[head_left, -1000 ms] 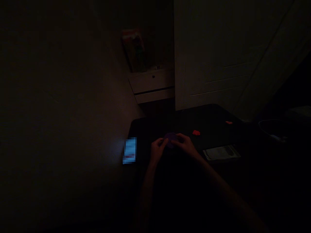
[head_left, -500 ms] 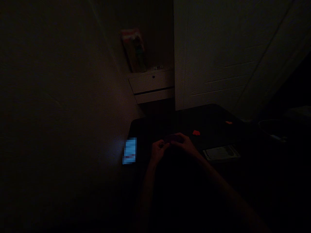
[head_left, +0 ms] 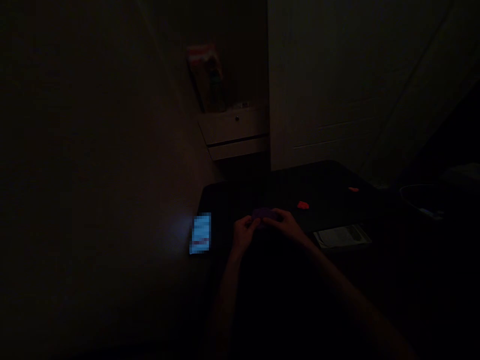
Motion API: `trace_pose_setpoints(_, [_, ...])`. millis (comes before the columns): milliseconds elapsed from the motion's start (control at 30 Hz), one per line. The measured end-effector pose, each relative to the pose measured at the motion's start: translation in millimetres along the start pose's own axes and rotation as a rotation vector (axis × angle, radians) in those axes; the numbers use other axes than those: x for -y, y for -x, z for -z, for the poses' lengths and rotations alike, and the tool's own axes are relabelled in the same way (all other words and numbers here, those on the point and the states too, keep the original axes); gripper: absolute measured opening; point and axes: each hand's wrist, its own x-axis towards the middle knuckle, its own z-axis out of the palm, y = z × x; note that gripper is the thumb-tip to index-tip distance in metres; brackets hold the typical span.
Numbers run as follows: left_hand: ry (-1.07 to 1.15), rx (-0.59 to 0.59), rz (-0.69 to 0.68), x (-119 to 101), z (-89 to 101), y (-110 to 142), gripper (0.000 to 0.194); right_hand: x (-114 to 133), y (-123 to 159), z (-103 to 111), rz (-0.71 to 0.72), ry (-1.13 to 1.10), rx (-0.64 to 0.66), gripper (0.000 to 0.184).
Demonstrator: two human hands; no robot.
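Observation:
The scene is very dark. Between my hands, over the dark table (head_left: pixel 240 195), is a small flat purple piece (head_left: pixel 264 214), whose kind I cannot make out. My left hand (head_left: pixel 243 232) pinches its left end, thumb toward me. At the right end my right hand (head_left: pixel 288 223) grips it with thumb and fingers. Just beyond my right hand lies a small orange-red lump (head_left: pixel 303 205). A second orange-red piece (head_left: pixel 353 189) rests farther right. The undersides of the fingers are hidden.
A lit, pixelated screen (head_left: pixel 200 233) glows at the table's left edge, by the wall (head_left: pixel 150 200). Right of my hands lies a flat pale-printed item (head_left: pixel 342 236). Behind the table are a drawer unit (head_left: pixel 234 129) with a red-topped packet (head_left: pixel 206 75) and a pale panel (head_left: pixel 322 100).
The purple piece shows more of its flat face now, tilted up between my hands. My fingers have shifted slightly around it. The picture has grown darker.

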Motion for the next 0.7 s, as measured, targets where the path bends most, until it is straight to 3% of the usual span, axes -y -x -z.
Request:
trace_pose_setpoints(233, [0.021,0.022,0.007,-4,-1.0,0,0.031,-1,0,1,-0.036,-0.01,-0.009,0.034])
trace_pose_setpoints(567, [0.011,0.06,0.0,-4,-0.1,1,0.031,9,2,2,-0.026,-0.053,0.074,0.037])
trace_pose_setpoints(700, [0.015,0.08,0.01,-4,-2.1,0,0.031,6,2,2,-0.027,-0.029,0.028,0.035])
